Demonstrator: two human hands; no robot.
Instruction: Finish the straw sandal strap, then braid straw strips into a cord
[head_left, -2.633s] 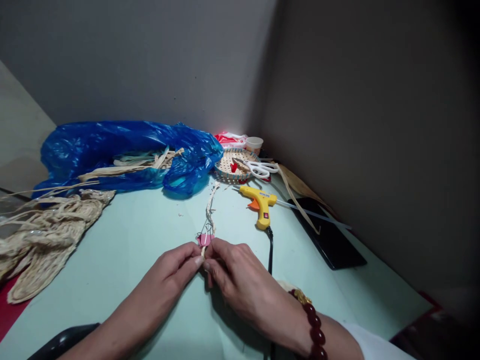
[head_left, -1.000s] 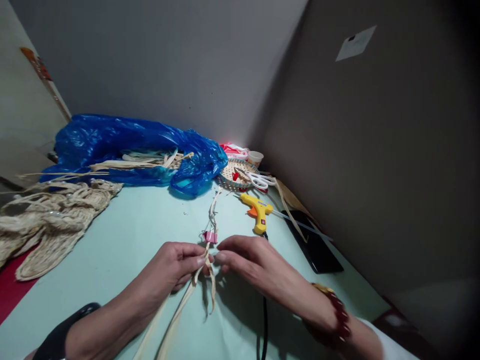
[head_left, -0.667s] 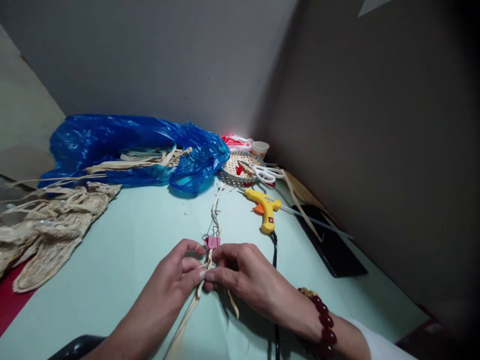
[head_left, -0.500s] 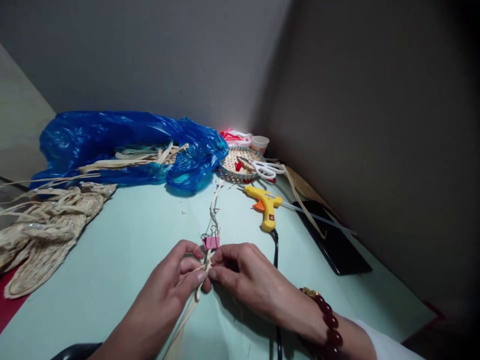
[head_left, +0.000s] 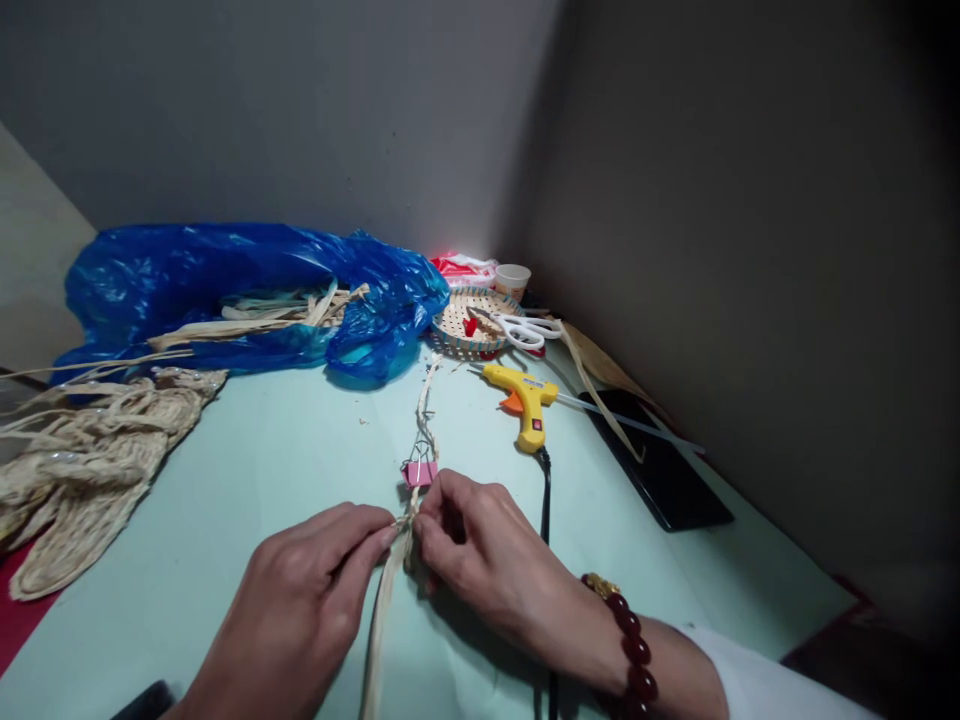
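A thin pale braid of straw-like strips (head_left: 424, 408) runs down the table, and a pink binder clip (head_left: 420, 473) grips it just beyond my hands. My left hand (head_left: 319, 575) pinches a strip between thumb and forefinger, at the left of the braid. Opposite it, my right hand (head_left: 480, 545) is closed on the strands, its fingertips close to those of the left. A loose, flat strip (head_left: 381, 625) hangs down between my wrists toward the near edge. The strands inside my right fingers are partly hidden.
Behind lies a blue plastic bag (head_left: 187, 270) with more strips. A woven basket (head_left: 480, 305) holds white-handled scissors (head_left: 529, 328). A yellow glue gun (head_left: 529, 400) with its black cord (head_left: 546, 500) lies right, beside a black tablet-like slab (head_left: 660, 470). Woven straw pieces (head_left: 105, 470) lie left.
My left hand has drawn back to the left, its spread fingers now closed in a pinch on a strip. My right hand stays at the braid. The view has shifted slightly.
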